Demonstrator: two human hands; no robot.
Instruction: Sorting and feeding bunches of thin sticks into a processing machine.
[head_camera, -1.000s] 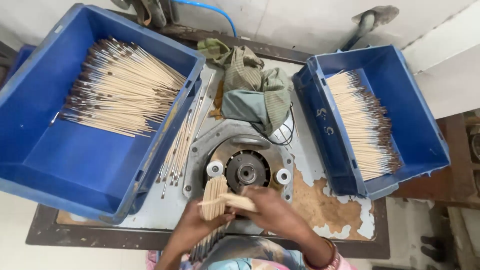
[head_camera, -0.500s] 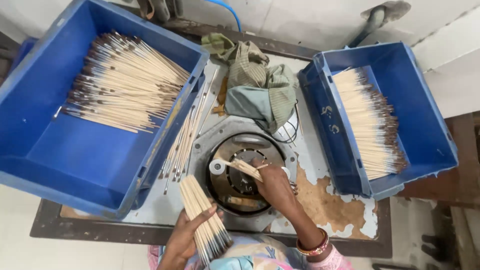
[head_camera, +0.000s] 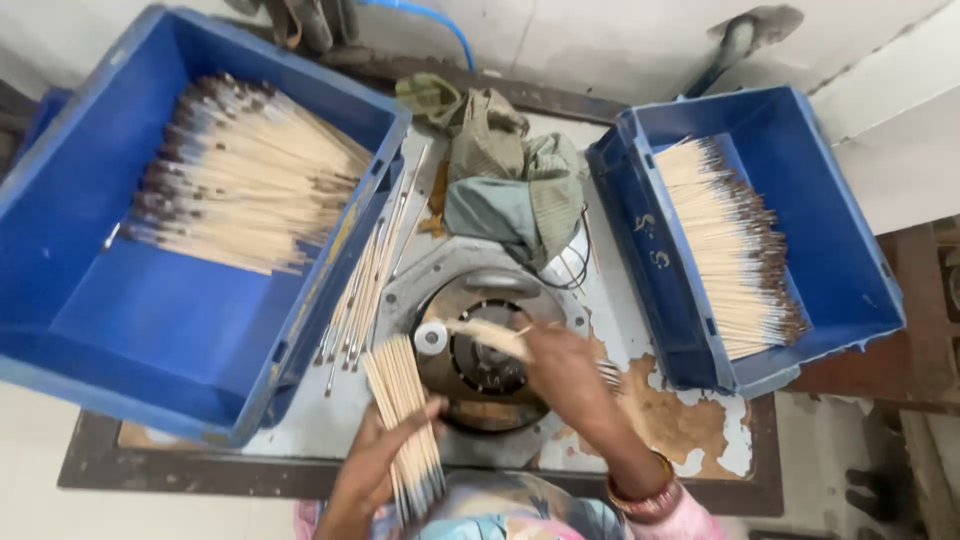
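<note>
Large blue bin (head_camera: 150, 330) of sticks at left, smaller blue bin (head_camera: 850, 270) at right. Round machine (head_camera: 480, 360) mid-tabletop (head_camera: 690, 430). Left hand (head_camera: 375, 460) grips a stick bundle (head_camera: 405, 420); right hand (head_camera: 565, 375) pinches sticks (head_camera: 490, 335) over the machine.

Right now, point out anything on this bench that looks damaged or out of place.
The tabletop is worn: its pale coating has peeled away in brown patches right of the round machine. Loose sticks lie scattered on the table beside the left bin instead of inside it. A crumpled cloth sits behind the machine.
</note>
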